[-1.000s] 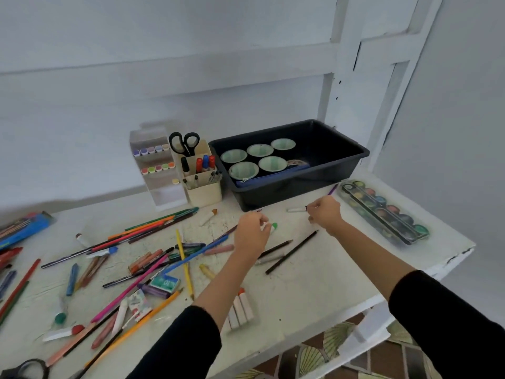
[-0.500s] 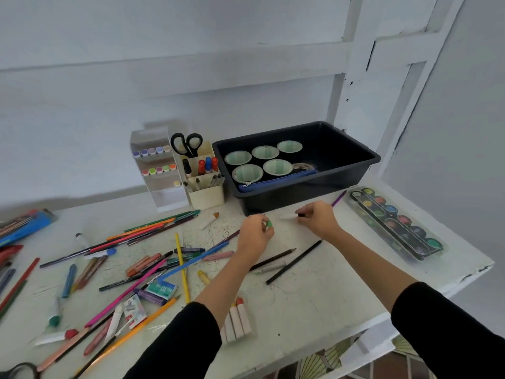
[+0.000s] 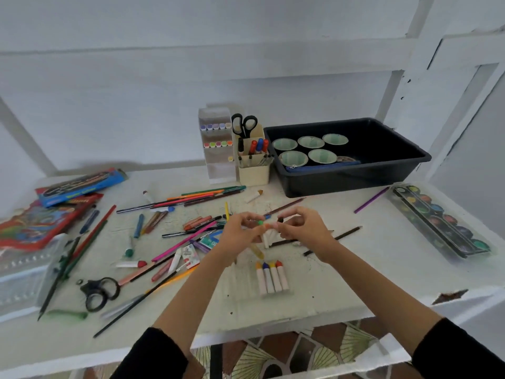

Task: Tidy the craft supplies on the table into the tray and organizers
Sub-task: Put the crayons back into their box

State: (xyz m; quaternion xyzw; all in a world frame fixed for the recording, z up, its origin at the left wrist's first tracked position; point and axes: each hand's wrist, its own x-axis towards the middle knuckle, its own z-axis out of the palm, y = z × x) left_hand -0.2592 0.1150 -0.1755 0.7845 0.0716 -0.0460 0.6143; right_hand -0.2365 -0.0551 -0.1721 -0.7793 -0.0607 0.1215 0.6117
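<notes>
Both hands are raised over mid-table, close together, just above the clutter. Left hand pinches a white-bodied crayon with a green tip between thumb and forefinger, other fingers loosely curled. Right hand pinches a white-bodied crayon with a dark tip the same way, tip up. The white bodies hang down between the palms, nearly touching; cannot tell if they touch. Likely held side by side to bunch them before stowing.

Just near of the hands a clear plastic crayon sleeve lies on the worn white table. Four white-bodied crayons (orange, blue, yellow, red tips) fill its right slots. The left slots look free, so the held pair probably belongs there.

Containers on the far side:
- **Far right:** black plastic tray holds five pale green paper cups and a blue zip pouch along its near wall. Something round is part-hidden behind the pouch.
- **Just left of it:** cream pen holder with black-handled scissors and red and blue markers upright.
- **Left again:** clear acrylic marker organizer, two rows of marker caps showing.

Long watercolour paint set lies on the right edge, not in the tray. Loose pencils and pens are scattered left. Most tidying not yet done.
</notes>
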